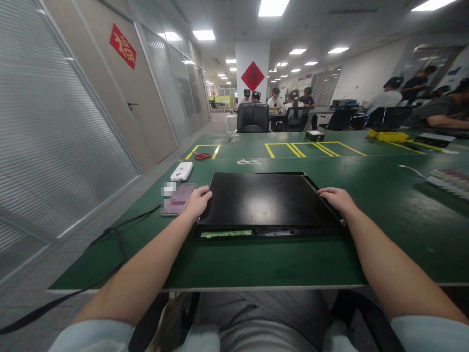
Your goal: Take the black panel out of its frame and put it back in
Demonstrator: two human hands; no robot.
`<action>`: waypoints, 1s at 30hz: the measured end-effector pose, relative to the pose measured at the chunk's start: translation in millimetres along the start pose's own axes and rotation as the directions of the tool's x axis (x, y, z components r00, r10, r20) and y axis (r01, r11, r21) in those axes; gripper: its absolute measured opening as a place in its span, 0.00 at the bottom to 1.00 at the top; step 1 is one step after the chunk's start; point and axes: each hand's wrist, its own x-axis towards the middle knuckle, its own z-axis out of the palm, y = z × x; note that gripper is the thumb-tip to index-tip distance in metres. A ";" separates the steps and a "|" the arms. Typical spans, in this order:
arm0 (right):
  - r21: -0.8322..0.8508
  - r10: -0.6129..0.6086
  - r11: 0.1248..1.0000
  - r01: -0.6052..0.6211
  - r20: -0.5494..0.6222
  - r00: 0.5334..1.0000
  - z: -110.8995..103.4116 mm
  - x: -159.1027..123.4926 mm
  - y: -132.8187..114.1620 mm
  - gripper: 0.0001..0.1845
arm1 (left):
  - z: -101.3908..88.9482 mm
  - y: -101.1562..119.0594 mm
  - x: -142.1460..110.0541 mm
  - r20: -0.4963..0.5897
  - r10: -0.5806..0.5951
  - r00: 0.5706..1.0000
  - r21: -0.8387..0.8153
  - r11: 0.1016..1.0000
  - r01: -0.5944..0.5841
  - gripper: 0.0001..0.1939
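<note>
A flat black display panel (260,198) lies in front of me over a black housing (293,231). Along the housing's near side, a green circuit board strip (226,234) shows below the panel's edge. My left hand (199,201) grips the panel's left edge, thumb on top and the other fingers mostly hidden. On the opposite side, my right hand (337,200) holds the panel's right edge, where a gap shows the housing's rim; its fingertips are partly hidden. The panel sits slightly askew to the housing.
A phone (179,199) and a white power bank (182,171) lie left of the panel on the green table (271,266). Red-handled scissors (202,156) and small white pieces (249,162) lie beyond. A black strap (120,264) crosses the left edge. Several people sit farther back.
</note>
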 end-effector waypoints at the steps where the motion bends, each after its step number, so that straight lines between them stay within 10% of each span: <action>1: -0.007 -0.008 1.000 0.008 0.015 1.000 0.4 0.0 -0.8 0.07 | 0.0 0.8 0.0 0.004 0.015 1.000 0.003 1.000 -0.015 0.07; 30: -0.133 -0.077 0.987 0.086 0.071 0.995 5.6 6.1 1.2 0.08 | 0.3 -1.3 3.2 0.030 -0.104 0.994 -0.116 0.987 0.107 0.10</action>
